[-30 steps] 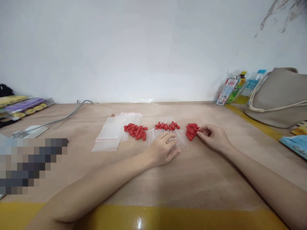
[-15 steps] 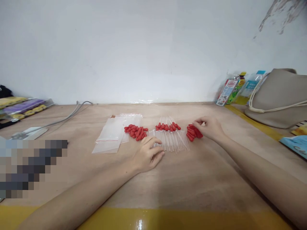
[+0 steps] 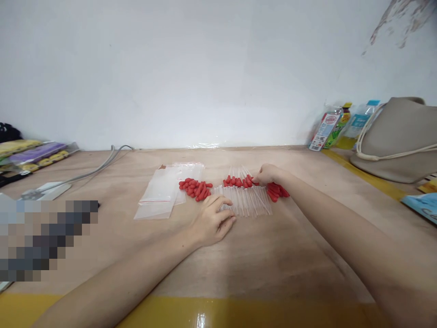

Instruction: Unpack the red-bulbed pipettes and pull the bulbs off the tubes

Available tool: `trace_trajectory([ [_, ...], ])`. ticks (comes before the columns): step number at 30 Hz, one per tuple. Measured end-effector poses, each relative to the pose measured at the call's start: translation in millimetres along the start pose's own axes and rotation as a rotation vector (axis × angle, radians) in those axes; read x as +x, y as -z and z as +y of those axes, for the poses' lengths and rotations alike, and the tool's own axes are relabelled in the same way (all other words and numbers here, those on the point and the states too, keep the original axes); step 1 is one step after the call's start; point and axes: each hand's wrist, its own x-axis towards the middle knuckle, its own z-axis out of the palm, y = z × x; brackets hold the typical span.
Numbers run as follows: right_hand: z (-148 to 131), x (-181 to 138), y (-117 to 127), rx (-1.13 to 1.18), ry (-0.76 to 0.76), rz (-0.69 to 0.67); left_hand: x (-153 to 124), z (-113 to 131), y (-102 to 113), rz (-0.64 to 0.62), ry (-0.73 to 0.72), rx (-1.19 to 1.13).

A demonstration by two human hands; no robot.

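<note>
My left hand point(image 3: 215, 218) rests on the table, fingers loosely bent and apart, at the left front of a row of clear tubes point(image 3: 247, 200). It seems to hold nothing. My right hand point(image 3: 268, 174) pinches at a red rubber bulb point(image 3: 255, 180) at the right end of a row of droppers point(image 3: 235, 181), whose thin clear stems point to the back. Its fingertips are partly hidden. A pile of red bulbs point(image 3: 195, 187) lies left of the tubes, and a smaller pile of red bulbs point(image 3: 277, 191) lies right of them, below my right wrist.
Clear zip bags point(image 3: 157, 191) lie flat at the left. A grey cable point(image 3: 99, 166) runs to a white power strip point(image 3: 56, 187). Packets point(image 3: 37, 152) lie far left. Bottles point(image 3: 362, 120), a carton point(image 3: 324, 132) and a beige bag point(image 3: 396, 136) stand at the right.
My right hand has moved left from the right-hand pile of red bulbs to the right end of the dropper row. My left hand stays in nearly the same place.
</note>
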Motion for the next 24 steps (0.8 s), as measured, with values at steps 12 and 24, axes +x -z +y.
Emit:
trace_trajectory([
  [12,7.5,-41.6,9.3,0.152,0.253,0.455,2.5,1.7,3.1,0.068,0.01,0.056],
  [24,24.5,-126.4,-55.0,-0.045,0.977,0.814,7.5,8.5,5.5,0.127,-0.196,0.397],
])
